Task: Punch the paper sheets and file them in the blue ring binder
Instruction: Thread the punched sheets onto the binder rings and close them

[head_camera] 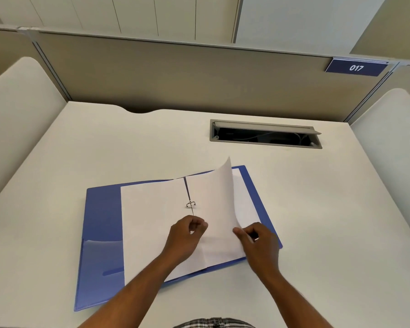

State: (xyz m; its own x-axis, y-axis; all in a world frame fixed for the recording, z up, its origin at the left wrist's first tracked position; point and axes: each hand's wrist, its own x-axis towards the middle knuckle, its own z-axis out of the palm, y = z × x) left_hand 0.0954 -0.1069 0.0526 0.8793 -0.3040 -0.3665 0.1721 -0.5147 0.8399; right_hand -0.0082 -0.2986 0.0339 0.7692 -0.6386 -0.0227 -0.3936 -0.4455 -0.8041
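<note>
Filing is under way: the blue ring binder (102,209) lies open on the white desk (317,209), with paper sheets (152,221) on both sides of its spine. Just above the spine's middle, one metal ring (190,204) stands with its two prongs apart. The left hand (189,233) sits just below that ring, fingers curled as if pinching the inner edge of the lifted sheet (218,197); what exactly it holds I cannot tell. The right hand (258,237), to the right of the ring, pinches the outer edge of the same sheet, which curls up over the binder's right half.

In my judgement, the main risk is that the punched hole misses the lower prong, which the left hand hides. Pulling the sheet sideways while it sits on the upper ring could tear the hole. The curled sheet may also crease if it is pressed down too fast. No hole punch is in view.

The only writing that I can read is "017" on a dark blue plate (356,67) on the partition wall (175,74), far behind the binder and to its right. An open cable hatch (265,133) lies between them.
</note>
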